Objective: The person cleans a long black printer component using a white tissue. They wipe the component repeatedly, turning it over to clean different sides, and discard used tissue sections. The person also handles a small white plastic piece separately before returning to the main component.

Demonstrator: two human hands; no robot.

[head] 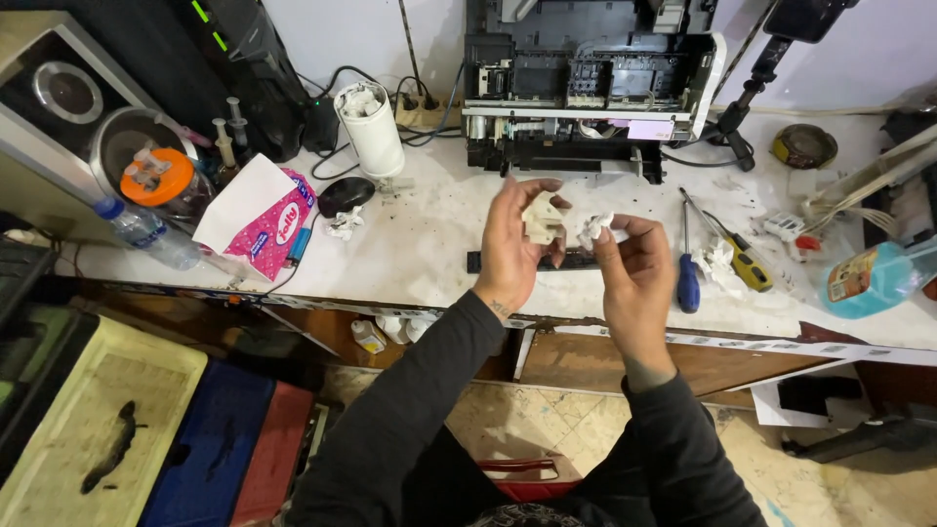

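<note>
My left hand [512, 244] is raised over the white workbench [429, 244] and grips a small cream plastic part [544, 218] between thumb and fingers. My right hand [634, 268] is close beside it, pinching a crumpled white tissue [592, 229] that touches or nearly touches the part. Under both hands a thin black strip [576, 261] lies on the bench. Behind them stands an opened printer [586, 83] with its cover off and inner parts exposed.
Two screwdrivers, one blue-handled [688, 278] and one yellow-handled [747, 265], lie to the right by a blue liquid bottle [869, 278]. At left are a pink tissue pack [264, 220], a black mouse [345, 195], a white cup [371, 127], syringes and a water bottle [146, 232].
</note>
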